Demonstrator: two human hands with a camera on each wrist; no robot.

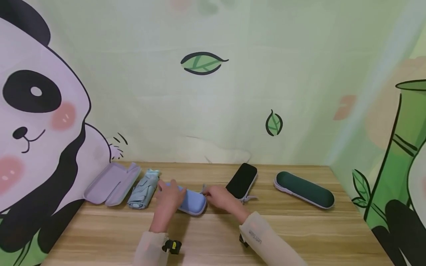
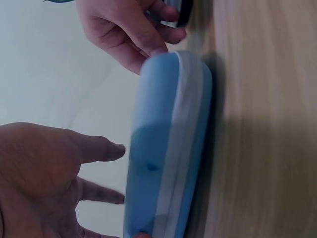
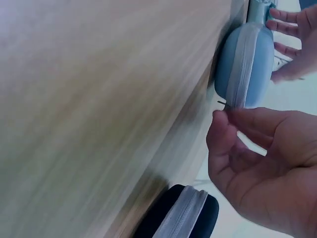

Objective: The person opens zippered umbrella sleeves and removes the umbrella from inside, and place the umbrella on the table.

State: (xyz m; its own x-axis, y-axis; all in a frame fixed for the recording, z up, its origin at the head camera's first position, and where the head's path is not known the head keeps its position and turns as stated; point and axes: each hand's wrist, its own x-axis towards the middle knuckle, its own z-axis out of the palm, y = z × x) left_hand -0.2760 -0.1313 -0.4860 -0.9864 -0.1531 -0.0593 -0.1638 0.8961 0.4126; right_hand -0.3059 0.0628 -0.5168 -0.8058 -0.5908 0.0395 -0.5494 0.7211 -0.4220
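A blue zippered case point(image 1: 194, 202) lies on the table between the two hands, its pale zip band point(image 2: 174, 148) running along the side and closed where it shows. My left hand point(image 1: 168, 199) is spread over the case's left part, fingers fairly straight, a fingertip touching it low in the left wrist view. At the case's right end, my right hand point(image 3: 267, 158) pinches the zip pull point(image 3: 222, 103) between thumb and forefinger; only a dark tip of it shows. The fingers cover the rest.
Left of the case lie a folded light-blue umbrella point(image 1: 144, 190) and an opened lilac case point(image 1: 103, 181). A black zippered case point(image 1: 243, 181) is just behind my right hand, and a dark green case point(image 1: 304, 188) sits farther right. A printed cloth backs the wooden table point(image 1: 206, 236).
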